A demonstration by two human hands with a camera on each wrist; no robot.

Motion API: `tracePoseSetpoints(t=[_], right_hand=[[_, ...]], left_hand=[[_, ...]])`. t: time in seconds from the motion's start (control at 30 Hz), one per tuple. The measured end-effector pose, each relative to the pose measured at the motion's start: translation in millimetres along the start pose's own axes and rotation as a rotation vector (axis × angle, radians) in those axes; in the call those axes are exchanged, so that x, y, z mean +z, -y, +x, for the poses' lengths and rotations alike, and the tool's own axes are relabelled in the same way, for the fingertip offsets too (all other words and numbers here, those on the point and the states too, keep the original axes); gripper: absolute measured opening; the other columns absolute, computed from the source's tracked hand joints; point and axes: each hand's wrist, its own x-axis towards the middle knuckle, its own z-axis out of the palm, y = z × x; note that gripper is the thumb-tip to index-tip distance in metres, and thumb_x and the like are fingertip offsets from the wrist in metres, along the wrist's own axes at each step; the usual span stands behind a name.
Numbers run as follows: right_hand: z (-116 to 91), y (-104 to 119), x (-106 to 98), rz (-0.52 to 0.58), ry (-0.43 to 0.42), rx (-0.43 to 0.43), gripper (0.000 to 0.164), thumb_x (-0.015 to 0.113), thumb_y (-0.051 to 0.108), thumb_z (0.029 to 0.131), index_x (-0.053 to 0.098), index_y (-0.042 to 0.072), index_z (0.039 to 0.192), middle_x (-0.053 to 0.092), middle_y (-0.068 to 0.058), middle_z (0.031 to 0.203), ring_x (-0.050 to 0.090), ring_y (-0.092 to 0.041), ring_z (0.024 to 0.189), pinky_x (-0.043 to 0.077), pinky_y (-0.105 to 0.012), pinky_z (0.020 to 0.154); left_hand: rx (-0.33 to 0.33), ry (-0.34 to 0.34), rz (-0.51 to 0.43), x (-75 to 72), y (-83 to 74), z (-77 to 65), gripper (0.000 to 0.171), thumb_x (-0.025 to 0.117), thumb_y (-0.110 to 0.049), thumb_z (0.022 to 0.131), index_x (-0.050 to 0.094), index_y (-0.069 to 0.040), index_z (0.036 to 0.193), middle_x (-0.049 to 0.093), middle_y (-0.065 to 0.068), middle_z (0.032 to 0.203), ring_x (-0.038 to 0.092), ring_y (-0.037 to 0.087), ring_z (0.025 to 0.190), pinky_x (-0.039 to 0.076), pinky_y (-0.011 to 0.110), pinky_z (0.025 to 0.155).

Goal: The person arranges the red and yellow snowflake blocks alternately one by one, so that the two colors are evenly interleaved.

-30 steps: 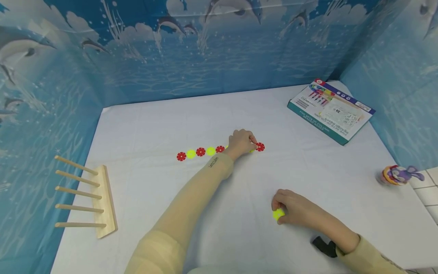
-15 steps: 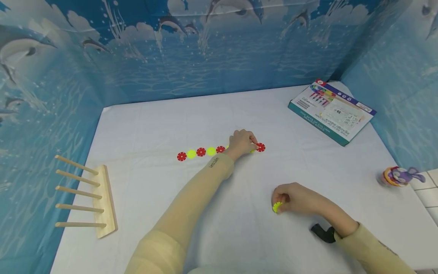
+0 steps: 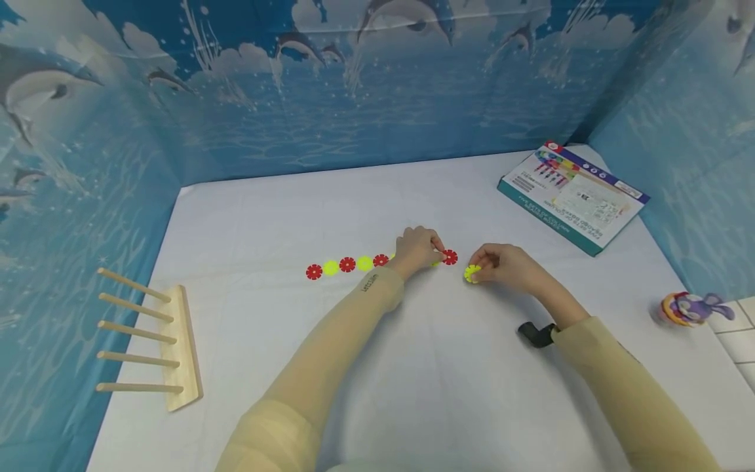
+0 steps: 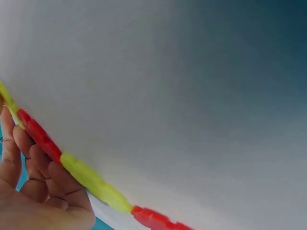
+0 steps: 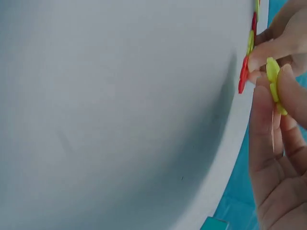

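Red and yellow notched plastic discs (image 3: 347, 264) form a joined row on the white table, alternating in colour. My left hand (image 3: 415, 250) covers part of that row and pinches it close to the red disc (image 3: 450, 257) at its right end. In the left wrist view, its curled fingers lie along the row's edge. Just right of the end, my right hand (image 3: 507, 265) pinches a loose yellow disc (image 3: 470, 273) between thumb and fingers. The right wrist view has this yellow disc (image 5: 273, 84) edge-on, apart from the red end disc (image 5: 243, 75).
At the left stands a wooden rack (image 3: 183, 347) with several pegs pointing left. A printed box (image 3: 575, 196) lies at the back right, and a small purple-eared figure (image 3: 687, 308) is near the right edge. A black wrist device (image 3: 537, 334) sits by the right sleeve.
My right hand has moved forward from near the table's front, carrying the yellow disc up beside the row's right end. The left hand stays in place on the row.
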Motion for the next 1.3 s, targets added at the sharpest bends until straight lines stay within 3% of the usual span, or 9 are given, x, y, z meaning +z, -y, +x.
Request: tracePoseSetpoints(t=[0.2, 0.4, 0.77, 1.3], right_hand=[[28, -1, -3, -0.002, -0.029, 0.074, 0.026, 0.073, 0.017, 0.089, 0.064, 0.003, 0.108, 0.060, -0.010, 0.094, 0.051, -0.024, 0.089, 0.044, -0.030, 0.078], [41, 2, -6, -0.028, -0.033, 0.108, 0.025, 0.071, 0.018, 0.090, 0.063, 0.001, 0.108, 0.060, -0.010, 0.091, 0.052, -0.023, 0.087, 0.043, -0.030, 0.077], [47, 4, -5, -0.059, -0.048, 0.196, 0.026, 0.070, 0.020, 0.090, 0.063, 0.001, 0.107, 0.058, -0.010, 0.091, 0.050, -0.023, 0.086, 0.041, -0.031, 0.074], [48, 7, -1, -0.066, -0.058, 0.202, 0.023, 0.070, 0.016, 0.090, 0.062, 0.000, 0.105, 0.059, -0.012, 0.094, 0.051, -0.023, 0.087, 0.043, -0.030, 0.075]], left_hand=[[0.003, 0.000, -0.016, -0.4, 0.8, -0.4, 0.011, 0.072, -0.028, 0.090, 0.073, -0.021, 0.098, 0.058, -0.005, 0.095, 0.048, 0.016, 0.101, 0.039, 0.034, 0.090], [0.014, -0.006, -0.011, 0.4, 0.9, -0.5, 0.010, 0.072, -0.028, 0.090, 0.073, -0.021, 0.097, 0.058, -0.004, 0.097, 0.048, 0.017, 0.101, 0.039, 0.034, 0.089], [0.023, 0.013, 0.029, -0.5, -1.2, -1.2, 0.011, 0.070, -0.027, 0.091, 0.071, -0.020, 0.100, 0.059, -0.003, 0.103, 0.048, 0.017, 0.104, 0.038, 0.033, 0.089], [0.052, 0.030, 0.046, -0.8, -0.3, 0.0, 0.011, 0.070, -0.025, 0.090, 0.070, -0.018, 0.099, 0.060, -0.001, 0.106, 0.048, 0.019, 0.106, 0.039, 0.034, 0.092]])
